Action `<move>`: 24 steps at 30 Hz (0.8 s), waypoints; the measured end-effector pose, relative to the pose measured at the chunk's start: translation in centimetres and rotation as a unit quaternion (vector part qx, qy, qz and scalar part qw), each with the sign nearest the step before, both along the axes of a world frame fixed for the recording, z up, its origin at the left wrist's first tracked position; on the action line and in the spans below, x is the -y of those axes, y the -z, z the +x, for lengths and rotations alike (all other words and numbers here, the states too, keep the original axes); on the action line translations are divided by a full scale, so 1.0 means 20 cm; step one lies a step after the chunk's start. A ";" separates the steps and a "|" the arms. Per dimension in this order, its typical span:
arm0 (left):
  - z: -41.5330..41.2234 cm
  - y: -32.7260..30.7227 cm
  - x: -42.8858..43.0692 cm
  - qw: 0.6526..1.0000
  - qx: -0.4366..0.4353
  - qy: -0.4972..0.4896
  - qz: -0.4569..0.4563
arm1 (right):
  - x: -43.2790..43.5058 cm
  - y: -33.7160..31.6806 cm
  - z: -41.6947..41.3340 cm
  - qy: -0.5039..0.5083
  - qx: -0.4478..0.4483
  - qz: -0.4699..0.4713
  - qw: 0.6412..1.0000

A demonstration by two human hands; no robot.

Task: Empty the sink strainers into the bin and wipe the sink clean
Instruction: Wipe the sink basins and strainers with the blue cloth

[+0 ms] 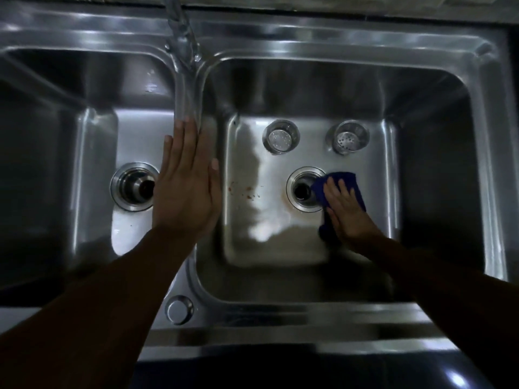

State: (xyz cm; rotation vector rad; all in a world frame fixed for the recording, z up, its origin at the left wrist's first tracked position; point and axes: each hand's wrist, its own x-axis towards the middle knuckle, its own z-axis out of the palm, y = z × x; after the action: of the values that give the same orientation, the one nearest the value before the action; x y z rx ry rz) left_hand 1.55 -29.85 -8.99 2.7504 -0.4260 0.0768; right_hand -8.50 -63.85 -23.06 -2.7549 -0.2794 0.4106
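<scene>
A steel double sink [280, 49] fills the view. Two steel strainers stand in the right basin near its far wall, one [280, 137] to the left and one [348, 136] to the right. My right hand [346, 210] presses a blue cloth [345, 181] flat on the basin floor, at the right edge of the open right drain [303, 190]. My left hand [186, 181] lies flat with straight fingers on the divider between the basins. Small reddish specks [247, 190] mark the floor left of the right drain. The left drain [133, 186] is open too.
The tap [184, 43] rises over the divider at the back. A round steel cap [179, 309] sits on the front rim. A dark counter edge runs along the bottom of the view.
</scene>
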 end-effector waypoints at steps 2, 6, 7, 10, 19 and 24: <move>0.00 -0.01 0.00 1.000 -0.004 -0.002 -0.003 | 0.02 0.02 -0.07 -0.151 0.044 -0.006 0.988; 0.00 0.00 0.01 1.000 -0.004 -0.009 -0.001 | -0.11 0.06 -0.03 -0.252 0.048 0.001 0.967; 0.00 0.00 0.01 1.000 -0.004 -0.009 0.000 | -0.16 0.06 0.01 -0.248 0.040 0.000 0.968; 0.00 0.00 0.01 1.000 -0.008 -0.004 0.005 | -0.39 0.06 0.12 -0.151 0.005 -0.009 0.988; 0.01 0.03 0.00 1.000 0.000 -0.009 -0.002 | -0.92 0.04 0.49 -0.084 -0.017 0.032 0.996; 0.00 0.02 0.00 1.000 0.004 -0.006 -0.004 | -0.72 0.07 0.20 -0.324 -0.011 0.105 0.940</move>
State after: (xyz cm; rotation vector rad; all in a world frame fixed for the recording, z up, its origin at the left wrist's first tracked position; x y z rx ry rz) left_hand 1.61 -29.90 -9.46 2.7452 -0.4117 0.0935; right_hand -4.59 -49.47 -24.52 -2.3850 -1.1632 0.5303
